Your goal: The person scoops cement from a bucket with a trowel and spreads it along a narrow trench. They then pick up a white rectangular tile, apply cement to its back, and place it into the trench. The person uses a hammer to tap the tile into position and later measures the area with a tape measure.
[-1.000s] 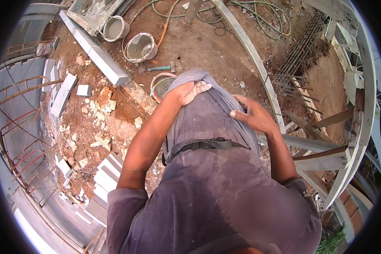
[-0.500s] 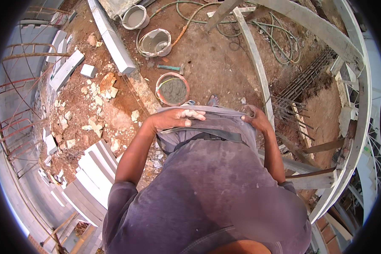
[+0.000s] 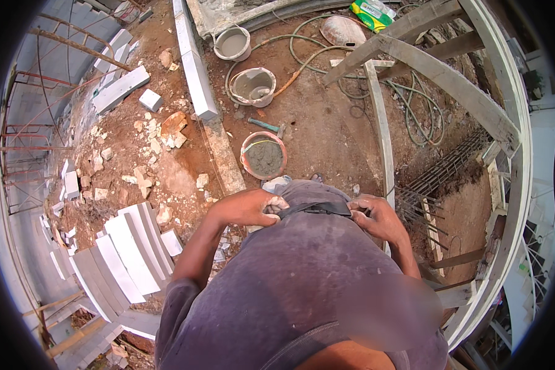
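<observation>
A black waist strap [image 3: 319,208] with a buckle-like piece crosses the front of my purple-grey shirt [image 3: 290,265]. At its left end is my left hand [image 3: 258,208], closed, whitish dust on its fingers, gripping the strap. My right hand [image 3: 381,217] is at the other end, fingers bent and pinching the strap. The fingertips of both hands are partly hidden against the cloth. On the ground just ahead stands an orange-rimmed bucket [image 3: 264,172] of wet grey mortar. A hammer [image 3: 267,127] with a teal handle lies beyond it.
Two more mortar-smeared buckets, one nearer [image 3: 253,86] and one farther [image 3: 232,44], stand beyond. A green hose [image 3: 302,52] winds behind them. White blocks [image 3: 135,253] and rubble lie left. On the right are timber frames [image 3: 381,123], a rebar cage [image 3: 444,160] and a trench.
Both hands have left the shirt's lifted hem and come back to the waist strap, closing on its two ends. The shirt front hangs lower, and the view has shifted slightly.
</observation>
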{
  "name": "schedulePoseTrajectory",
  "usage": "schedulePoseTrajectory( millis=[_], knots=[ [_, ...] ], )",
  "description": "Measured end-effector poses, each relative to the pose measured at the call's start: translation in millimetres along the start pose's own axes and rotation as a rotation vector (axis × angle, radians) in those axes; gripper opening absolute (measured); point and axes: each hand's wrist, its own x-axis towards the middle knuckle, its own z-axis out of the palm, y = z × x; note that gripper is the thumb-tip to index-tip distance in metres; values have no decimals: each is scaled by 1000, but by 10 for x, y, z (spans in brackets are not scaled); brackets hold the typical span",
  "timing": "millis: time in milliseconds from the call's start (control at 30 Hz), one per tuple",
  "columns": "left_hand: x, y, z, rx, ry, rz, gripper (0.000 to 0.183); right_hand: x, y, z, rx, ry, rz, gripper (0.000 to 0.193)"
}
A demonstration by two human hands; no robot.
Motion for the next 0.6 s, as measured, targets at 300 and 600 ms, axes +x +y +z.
schedulePoseTrajectory(
  millis=[300,600],
  knots=[
    [127,-299,337,204,500,43,37,108,-168,-50,36,-99,21,30],
    [307,-738,255,296,390,-139,43,655,345,160,270,-178,314,23]
  ],
)
